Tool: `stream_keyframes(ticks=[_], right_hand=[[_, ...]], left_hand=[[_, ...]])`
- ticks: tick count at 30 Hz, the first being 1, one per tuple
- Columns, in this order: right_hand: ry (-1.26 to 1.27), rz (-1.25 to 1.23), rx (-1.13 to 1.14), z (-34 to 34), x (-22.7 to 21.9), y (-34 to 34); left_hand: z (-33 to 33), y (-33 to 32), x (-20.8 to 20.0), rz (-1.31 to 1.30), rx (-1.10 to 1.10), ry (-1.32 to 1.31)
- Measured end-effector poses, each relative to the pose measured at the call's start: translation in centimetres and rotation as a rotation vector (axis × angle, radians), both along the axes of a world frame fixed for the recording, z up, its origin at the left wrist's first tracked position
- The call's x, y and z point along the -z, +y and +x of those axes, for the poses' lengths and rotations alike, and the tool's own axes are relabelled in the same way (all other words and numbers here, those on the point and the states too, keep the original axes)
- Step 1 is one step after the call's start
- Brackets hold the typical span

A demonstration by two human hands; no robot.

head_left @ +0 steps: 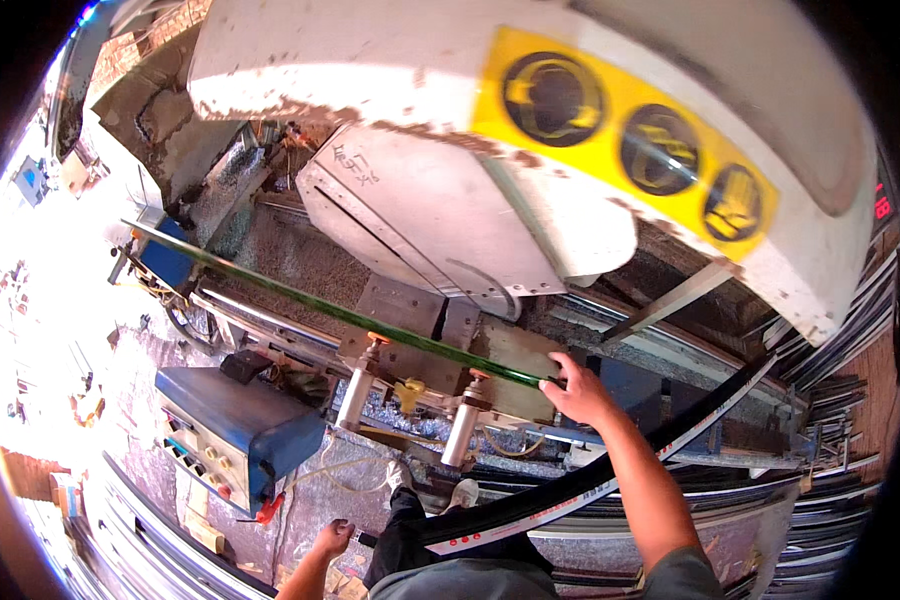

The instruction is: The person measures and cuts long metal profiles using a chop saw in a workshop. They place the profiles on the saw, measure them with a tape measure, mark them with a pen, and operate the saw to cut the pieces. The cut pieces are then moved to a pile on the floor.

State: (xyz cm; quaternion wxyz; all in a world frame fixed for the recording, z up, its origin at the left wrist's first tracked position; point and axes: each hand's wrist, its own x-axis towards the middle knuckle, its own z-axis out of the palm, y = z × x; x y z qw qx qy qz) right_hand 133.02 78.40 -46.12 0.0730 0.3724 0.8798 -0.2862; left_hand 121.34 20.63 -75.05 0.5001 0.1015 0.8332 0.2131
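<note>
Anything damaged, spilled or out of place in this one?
Yes. The white machine hood has a chipped lower edge with brown patches, suggesting wear. Loose debris covers the machine's interior beyond the long green bar, and tan scraps litter the floor. The bar itself, by the right hand, shows no obvious damage.

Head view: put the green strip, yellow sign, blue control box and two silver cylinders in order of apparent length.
1. Green strip
2. Yellow sign
3. Blue control box
4. Left silver cylinder and right silver cylinder: too alike to rank
</note>
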Motion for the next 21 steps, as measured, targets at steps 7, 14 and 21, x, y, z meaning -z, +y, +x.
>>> stream_keyframes(ticks=[7, 14, 21], right_hand=[[-0.018, -0.032, -0.096, 2.0, -3.8, -2.8], [0.025, 0.008, -0.298, 7.3, -7.4, -4.3], [0.133, -0.515, -0.172, 13.6, -8.7, -5.8]], left_hand=[[2.3, -2.5, -2.1, -0.008, -0.052, 0.071], [6.3, -2.4, -5.9, -0.001, 0.024, -0.015], [9.8, -0.9, -9.8, -0.009, 0.139, -0.136]])
